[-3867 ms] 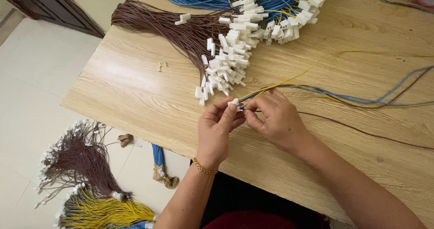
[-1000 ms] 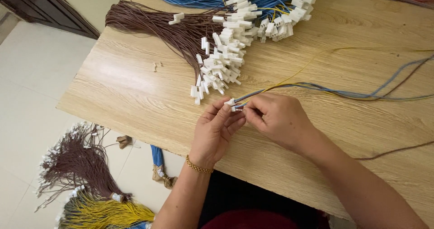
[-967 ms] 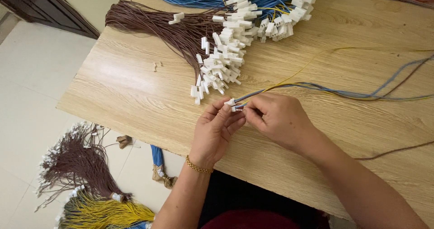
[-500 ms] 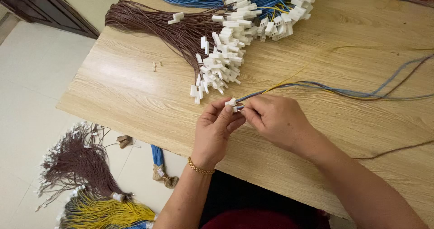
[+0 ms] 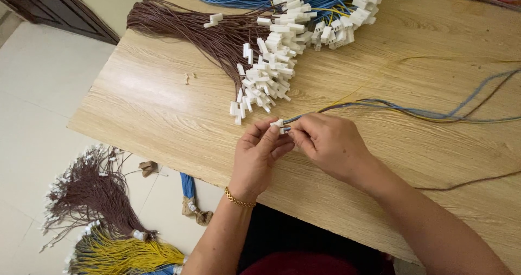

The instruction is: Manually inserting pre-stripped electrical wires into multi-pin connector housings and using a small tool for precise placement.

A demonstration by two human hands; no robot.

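Connector (image 5: 277, 123): small white plastic plug, held just above the surface (image 5: 163, 112), below the brown-wire pile (image 5: 217, 36). Judged light, rigid, a bit slick; best pinched by its flat sides. Wires (image 5: 380, 105) trailing right look thin and limp, so grip close to the bare tip.

Left hand (image 5: 259, 154): fingers curled, thumb and forefinger pinching the connector.
Right hand (image 5: 331, 144): nearly closed, fingertips pinching a wire end right at the connector's mouth. Whether the end is seated: cannot tell.
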